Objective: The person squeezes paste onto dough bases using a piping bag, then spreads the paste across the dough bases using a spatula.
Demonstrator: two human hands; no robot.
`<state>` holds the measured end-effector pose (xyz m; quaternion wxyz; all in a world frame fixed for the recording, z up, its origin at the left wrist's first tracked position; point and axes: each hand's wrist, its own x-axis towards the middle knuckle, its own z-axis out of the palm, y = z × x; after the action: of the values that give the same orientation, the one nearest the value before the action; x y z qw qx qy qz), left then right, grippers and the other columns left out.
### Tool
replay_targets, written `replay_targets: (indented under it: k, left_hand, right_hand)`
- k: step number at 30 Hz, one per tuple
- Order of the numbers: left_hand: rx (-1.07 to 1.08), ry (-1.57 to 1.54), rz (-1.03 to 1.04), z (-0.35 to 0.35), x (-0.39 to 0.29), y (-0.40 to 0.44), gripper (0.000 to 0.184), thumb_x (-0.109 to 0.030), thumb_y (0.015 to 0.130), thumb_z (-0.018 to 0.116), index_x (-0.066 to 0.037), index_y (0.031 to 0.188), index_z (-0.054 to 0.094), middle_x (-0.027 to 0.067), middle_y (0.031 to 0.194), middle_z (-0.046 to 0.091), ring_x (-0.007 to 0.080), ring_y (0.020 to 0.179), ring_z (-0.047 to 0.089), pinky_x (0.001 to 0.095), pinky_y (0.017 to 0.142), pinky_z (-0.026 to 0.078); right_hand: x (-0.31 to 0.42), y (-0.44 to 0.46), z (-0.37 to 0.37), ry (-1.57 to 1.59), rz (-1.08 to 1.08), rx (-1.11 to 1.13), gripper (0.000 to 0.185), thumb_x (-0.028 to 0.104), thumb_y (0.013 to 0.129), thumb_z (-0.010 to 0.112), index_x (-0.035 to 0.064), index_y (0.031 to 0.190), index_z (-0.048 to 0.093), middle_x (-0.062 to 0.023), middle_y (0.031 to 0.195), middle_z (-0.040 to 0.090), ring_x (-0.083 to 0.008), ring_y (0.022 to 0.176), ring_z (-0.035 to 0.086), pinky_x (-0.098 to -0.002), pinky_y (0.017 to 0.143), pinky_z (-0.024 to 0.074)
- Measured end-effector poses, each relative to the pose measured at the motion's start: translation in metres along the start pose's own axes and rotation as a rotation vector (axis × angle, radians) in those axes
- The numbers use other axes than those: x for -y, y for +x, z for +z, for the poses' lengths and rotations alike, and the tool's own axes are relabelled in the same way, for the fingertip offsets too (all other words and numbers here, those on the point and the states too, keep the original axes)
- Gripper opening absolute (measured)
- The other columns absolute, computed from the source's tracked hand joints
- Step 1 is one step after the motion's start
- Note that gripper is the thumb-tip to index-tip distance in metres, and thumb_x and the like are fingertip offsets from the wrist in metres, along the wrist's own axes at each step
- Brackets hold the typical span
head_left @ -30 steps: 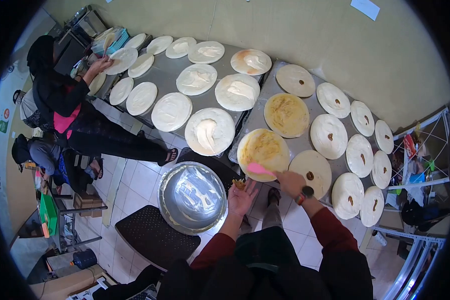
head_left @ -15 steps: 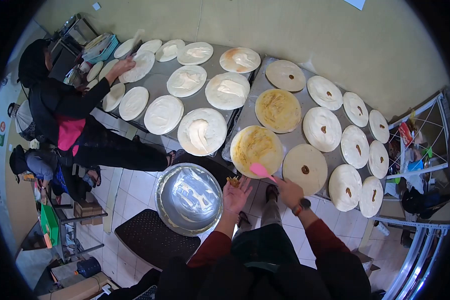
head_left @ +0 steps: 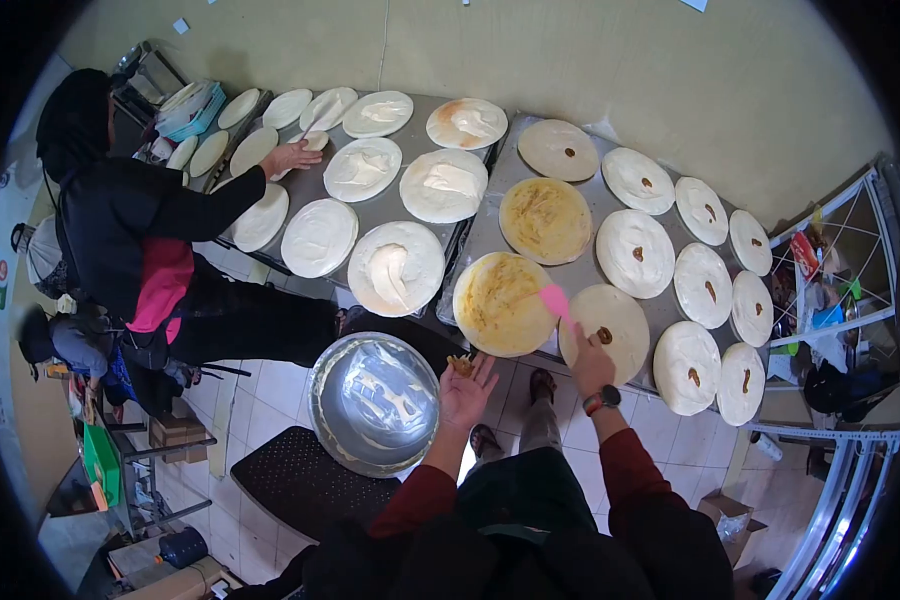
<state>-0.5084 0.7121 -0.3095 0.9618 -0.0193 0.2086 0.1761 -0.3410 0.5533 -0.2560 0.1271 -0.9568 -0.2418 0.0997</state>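
My right hand [head_left: 594, 362] grips a pink spatula [head_left: 555, 299], whose blade is at the right edge of a pale disc [head_left: 500, 325] smeared with yellow-brown paste. My left hand [head_left: 464, 395] is palm up, fingers spread, bearing a small lump of brown paste [head_left: 460, 366] near the fingertips, just below that disc. Another smeared disc [head_left: 545, 222] lies behind it. Right of the spatula is a disc [head_left: 625, 350] with a brown dab [head_left: 603, 336] on it. Several more discs with brown dabs stand farther right.
A large metal bowl [head_left: 322, 400] with cream-coloured residue stands left of my left hand. On the left table, several discs carry white cream, like this one [head_left: 397, 268]. A co-worker [head_left: 160, 210] in black reaches over that table. A metal rack [head_left: 875, 270] stands at the right.
The spatula blade has moved up and right across the smeared disc to its right edge, and my right hand has risen. The co-worker's hand has moved right, away from the disc it held.
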Motion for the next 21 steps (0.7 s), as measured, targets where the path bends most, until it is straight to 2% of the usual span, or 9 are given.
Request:
replay_targets:
  k: [2, 5, 7, 8, 10, 12, 15, 19, 21]
  left_hand:
    - [0.010, 0.023, -0.006, 0.001, 0.001, 0.002, 0.053, -0.039, 0.085, 0.037, -0.003, 0.124, 0.033, 0.0157, 0.133, 0.029, 0.0277, 0.124, 0.028, 0.0471, 0.098, 0.024]
    - [-0.019, -0.045, -0.036, 0.000, -0.001, 0.003, 0.042, -0.037, 0.084, 0.039, -0.009, 0.116, 0.042, 0.0117, 0.131, 0.034, 0.0252, 0.122, 0.030, 0.0444, 0.100, 0.019]
    - [-0.005, -0.040, -0.043, 0.000, -0.001, 0.003, 0.042, -0.037, 0.085, 0.039, -0.009, 0.116, 0.042, 0.0119, 0.130, 0.036, 0.0252, 0.122, 0.031, 0.0445, 0.099, 0.021]
    - [-0.006, -0.044, -0.044, 0.000, 0.000, 0.004, 0.042, -0.037, 0.085, 0.039, -0.009, 0.116, 0.042, 0.0119, 0.130, 0.036, 0.0252, 0.122, 0.031, 0.0445, 0.099, 0.021]
    - [0.002, -0.004, -0.011, -0.001, -0.001, 0.004, 0.057, -0.040, 0.085, 0.038, 0.000, 0.125, 0.030, 0.0162, 0.132, 0.031, 0.0279, 0.124, 0.028, 0.0473, 0.097, 0.026]
    - [-0.021, -0.002, -0.008, 0.000, 0.000, 0.002, 0.056, -0.039, 0.085, 0.038, -0.001, 0.125, 0.030, 0.0164, 0.132, 0.030, 0.0283, 0.124, 0.028, 0.0475, 0.097, 0.026]
    - [-0.042, -0.014, 0.001, 0.003, 0.003, 0.004, 0.055, -0.039, 0.085, 0.039, -0.001, 0.124, 0.032, 0.0168, 0.132, 0.030, 0.0288, 0.124, 0.028, 0.0476, 0.096, 0.027]
    - [0.002, -0.033, -0.047, 0.001, -0.004, 0.005, 0.043, -0.036, 0.084, 0.041, -0.007, 0.116, 0.042, 0.0134, 0.128, 0.037, 0.0267, 0.121, 0.032, 0.0446, 0.098, 0.024]
    - [-0.003, -0.036, -0.029, 0.000, -0.003, 0.003, 0.048, -0.037, 0.084, 0.040, -0.004, 0.118, 0.039, 0.0153, 0.130, 0.034, 0.0278, 0.122, 0.030, 0.0461, 0.097, 0.026]
  right_hand:
    - [0.003, -0.012, -0.007, -0.009, -0.010, -0.067, 0.056, 0.004, 0.069, 0.048, 0.0185, 0.122, 0.040, -0.0100, 0.087, 0.051, -0.0310, 0.069, 0.056, -0.0406, 0.056, 0.0474]
    - [0.011, -0.047, 0.006, -0.122, -0.174, 0.066, 0.056, 0.006, 0.069, 0.051, 0.0149, 0.123, 0.038, -0.0102, 0.087, 0.051, -0.0309, 0.068, 0.056, -0.0397, 0.055, 0.0474]
    - [0.009, -0.058, 0.011, -0.014, -0.323, -0.047, 0.050, 0.005, 0.071, 0.047, 0.0159, 0.120, 0.042, -0.0124, 0.083, 0.051, -0.0322, 0.063, 0.056, -0.0408, 0.052, 0.0457]
    - [0.001, -0.052, 0.008, -0.017, -0.323, -0.044, 0.050, 0.005, 0.071, 0.047, 0.0159, 0.120, 0.042, -0.0124, 0.083, 0.051, -0.0322, 0.063, 0.056, -0.0408, 0.052, 0.0457]
    - [-0.017, -0.029, -0.009, -0.062, -0.045, -0.036, 0.049, 0.005, 0.071, 0.046, 0.0180, 0.118, 0.044, -0.0116, 0.083, 0.051, -0.0319, 0.062, 0.056, -0.0404, 0.051, 0.0458]
    - [-0.014, -0.029, -0.015, -0.076, -0.053, -0.098, 0.049, 0.004, 0.071, 0.045, 0.0194, 0.118, 0.044, -0.0105, 0.083, 0.052, -0.0311, 0.063, 0.056, -0.0401, 0.052, 0.0461]
    - [0.006, -0.043, 0.000, -0.027, -0.390, -0.090, 0.051, 0.003, 0.071, 0.044, 0.0197, 0.120, 0.043, -0.0112, 0.085, 0.052, -0.0302, 0.064, 0.057, -0.0397, 0.055, 0.0469]
    - [-0.004, -0.005, 0.000, -0.144, -0.086, 0.025, 0.053, 0.002, 0.071, 0.044, 0.0198, 0.120, 0.043, -0.0118, 0.086, 0.050, -0.0299, 0.066, 0.057, -0.0399, 0.056, 0.0473]
    - [-0.001, 0.001, -0.016, -0.117, -0.070, 0.014, 0.053, 0.002, 0.071, 0.044, 0.0193, 0.121, 0.042, -0.0119, 0.086, 0.050, -0.0299, 0.066, 0.057, -0.0398, 0.056, 0.0474]
